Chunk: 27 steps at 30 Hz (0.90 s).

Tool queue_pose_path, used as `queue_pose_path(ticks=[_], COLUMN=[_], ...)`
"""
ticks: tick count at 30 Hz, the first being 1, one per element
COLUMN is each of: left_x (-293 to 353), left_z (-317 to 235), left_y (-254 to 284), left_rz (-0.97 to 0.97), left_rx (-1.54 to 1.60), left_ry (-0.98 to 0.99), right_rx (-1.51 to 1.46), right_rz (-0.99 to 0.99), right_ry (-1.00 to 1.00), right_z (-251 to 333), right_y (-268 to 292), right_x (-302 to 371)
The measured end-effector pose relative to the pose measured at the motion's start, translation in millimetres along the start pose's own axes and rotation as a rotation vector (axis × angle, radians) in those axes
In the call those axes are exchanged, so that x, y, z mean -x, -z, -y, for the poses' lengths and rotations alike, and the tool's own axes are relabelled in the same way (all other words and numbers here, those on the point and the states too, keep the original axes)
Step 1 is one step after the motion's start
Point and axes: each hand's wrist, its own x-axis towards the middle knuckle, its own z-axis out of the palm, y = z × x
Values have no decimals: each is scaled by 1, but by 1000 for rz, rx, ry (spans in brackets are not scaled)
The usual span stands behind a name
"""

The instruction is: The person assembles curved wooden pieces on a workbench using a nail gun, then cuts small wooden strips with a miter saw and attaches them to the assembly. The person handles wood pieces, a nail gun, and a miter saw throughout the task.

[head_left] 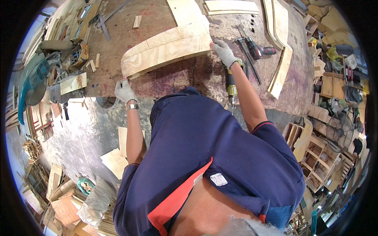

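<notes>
A curved plywood piece point(165, 49), made of stacked light layers, lies on the stained brown workbench point(197, 74). My left hand point(124, 91), in a grey knit glove with a wristwatch below it, grips the piece's lower left end at the bench's near edge. My right hand point(224, 52), also gloved, holds the piece's right end. A yellow and green cordless drill point(231, 84) lies on the bench under my right forearm. My dark blue shirt with red trim fills the lower middle.
A red and black drill point(258, 50) and a hammer point(241, 42) lie right of the piece. Curved plywood strips point(281, 67) lie at the bench's right. A teal circular saw point(33, 80) stands left. Wood offcuts point(114, 161) cover the floor; wooden frames point(315, 153) stand right.
</notes>
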Motion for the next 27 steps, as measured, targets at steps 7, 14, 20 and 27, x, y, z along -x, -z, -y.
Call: queue_pose_path(ticks=[7, 14, 20, 27], left_x=[-9, -15, -16, -20], left_z=[4, 5, 8, 13], left_y=[-1, 3, -1, 2], left_rz=[-12, 19, -32, 6], left_rx=[122, 139, 161, 232], left_ry=[55, 119, 132, 160], right_rx=[-292, -539, -504, -591], right_rz=[45, 51, 108, 88], right_ry=[-8, -13, 12, -8], right_z=[-8, -22, -22, -16], right_y=[-8, -13, -9, -10], right_x=[3, -7, -6, 4])
